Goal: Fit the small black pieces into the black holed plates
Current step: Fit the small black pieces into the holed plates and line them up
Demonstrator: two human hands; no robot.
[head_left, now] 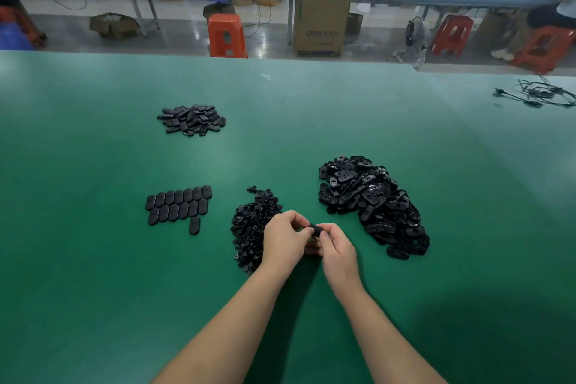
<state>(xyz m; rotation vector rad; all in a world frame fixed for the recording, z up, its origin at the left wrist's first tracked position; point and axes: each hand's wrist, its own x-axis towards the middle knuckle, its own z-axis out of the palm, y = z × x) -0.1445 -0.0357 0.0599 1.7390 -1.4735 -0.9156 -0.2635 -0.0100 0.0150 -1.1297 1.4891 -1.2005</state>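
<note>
Both my hands meet over the green table near its front middle, pinching one black plate [316, 230] between them. My left hand [285, 238] has its fingers curled on the plate's left end, and my right hand [338, 246] grips its right end. Whether a small piece sits in the plate is hidden by my fingers. A heap of small black pieces [249, 221] lies just left of my hands. A large heap of black holed plates [371, 199] lies to the right. Rows of plates laid flat [177, 204] sit to the left.
A smaller pile of black plates [191, 119] lies farther back on the left. A tangle of black cable [539, 93] lies at the far right of the green table [93, 290]. Beyond the table's far edge stand orange stools [227, 36], cardboard boxes and other workbenches.
</note>
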